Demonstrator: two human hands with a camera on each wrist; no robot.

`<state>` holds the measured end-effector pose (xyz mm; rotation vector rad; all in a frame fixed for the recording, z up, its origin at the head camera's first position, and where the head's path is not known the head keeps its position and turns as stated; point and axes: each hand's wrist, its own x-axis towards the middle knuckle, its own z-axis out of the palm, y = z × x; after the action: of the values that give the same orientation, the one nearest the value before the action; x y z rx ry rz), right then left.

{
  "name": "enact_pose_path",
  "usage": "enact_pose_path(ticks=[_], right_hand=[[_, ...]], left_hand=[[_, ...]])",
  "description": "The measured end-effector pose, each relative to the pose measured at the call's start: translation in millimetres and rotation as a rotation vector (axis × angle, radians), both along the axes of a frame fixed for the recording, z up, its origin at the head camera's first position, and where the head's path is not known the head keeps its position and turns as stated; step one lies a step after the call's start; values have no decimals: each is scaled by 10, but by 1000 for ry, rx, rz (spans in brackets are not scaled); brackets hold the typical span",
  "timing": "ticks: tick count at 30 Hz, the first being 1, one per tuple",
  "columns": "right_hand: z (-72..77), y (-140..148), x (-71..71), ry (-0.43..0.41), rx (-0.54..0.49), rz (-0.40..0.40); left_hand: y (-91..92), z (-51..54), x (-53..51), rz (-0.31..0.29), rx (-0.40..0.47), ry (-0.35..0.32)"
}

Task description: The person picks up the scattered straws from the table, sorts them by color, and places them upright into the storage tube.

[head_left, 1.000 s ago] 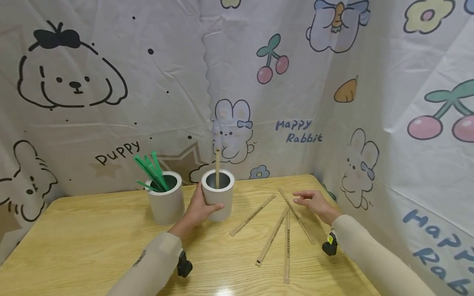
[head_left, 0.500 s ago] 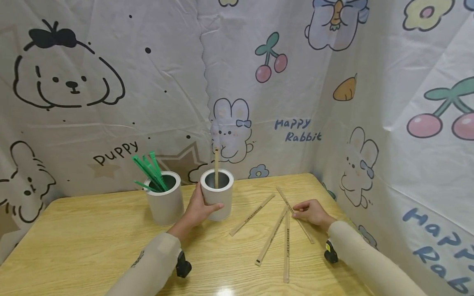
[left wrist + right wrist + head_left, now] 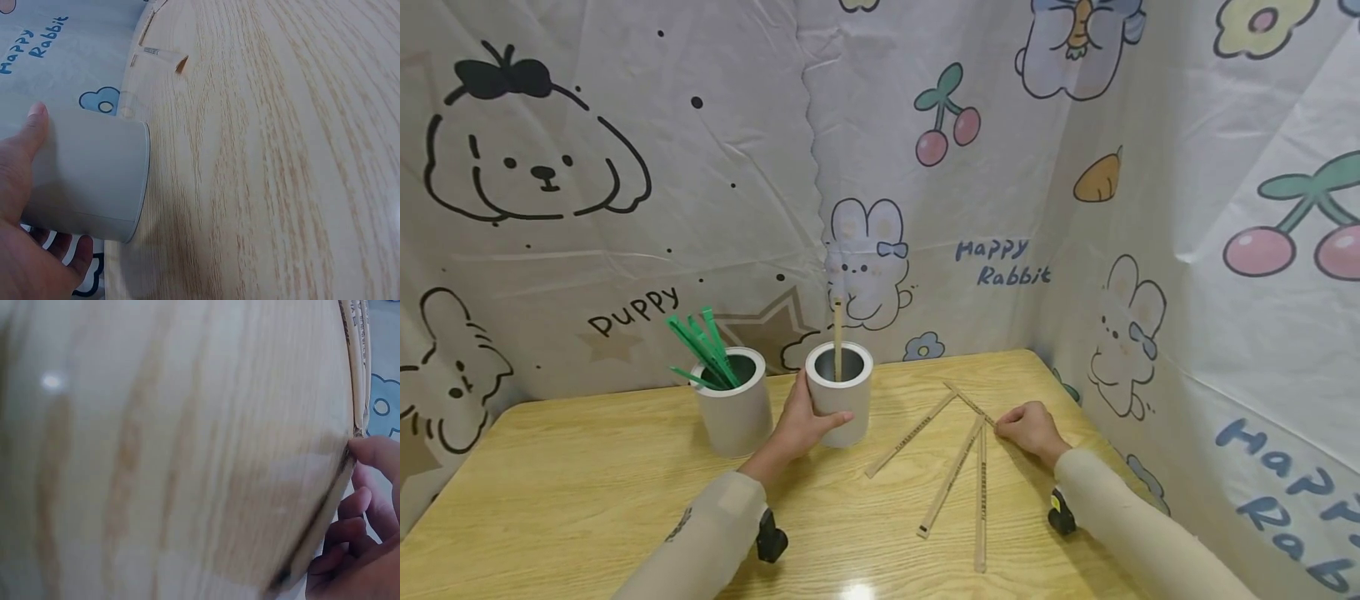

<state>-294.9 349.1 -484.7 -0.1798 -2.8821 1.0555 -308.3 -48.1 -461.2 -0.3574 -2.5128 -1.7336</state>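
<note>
My left hand (image 3: 799, 423) grips the right-hand grey-white cup (image 3: 854, 402), fingers round its far side and thumb across the front. One slim tan wrapped straw (image 3: 838, 333), by its look, stands upright in this cup. In the left wrist view the cup (image 3: 94, 169) appears on its side because of the camera's angle. My right hand (image 3: 1033, 429) pinches another tan wrapped straw (image 3: 972, 403) between thumb and fingertips. Its far end lies at the table's back, and its near part is hidden by the hand. The right wrist view shows the pinching fingers (image 3: 369, 456) close to the tabletop.
Left of the held cup stands a similar cup (image 3: 733, 417) with several green straws (image 3: 703, 346). Tan straws (image 3: 912, 435) lie on the wooden table (image 3: 587, 500) between my hands, two meeting near their tops (image 3: 951, 475). A printed cloth (image 3: 737, 167) hangs behind and to the right.
My right hand has come down onto the rightmost tan straw and now pinches it. That straw has shifted and turned slightly to the left. My left hand stays on the cup.
</note>
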Motion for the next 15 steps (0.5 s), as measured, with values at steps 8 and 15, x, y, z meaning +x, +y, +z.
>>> enact_pose_path(ticks=[8, 15], right_hand=[[84, 36, 3, -34, -177, -99], [331, -57, -16, -34, -368, -100]], left_hand=[[0, 22, 16, -14, 3, -2], [-21, 38, 29, -47, 38, 9]])
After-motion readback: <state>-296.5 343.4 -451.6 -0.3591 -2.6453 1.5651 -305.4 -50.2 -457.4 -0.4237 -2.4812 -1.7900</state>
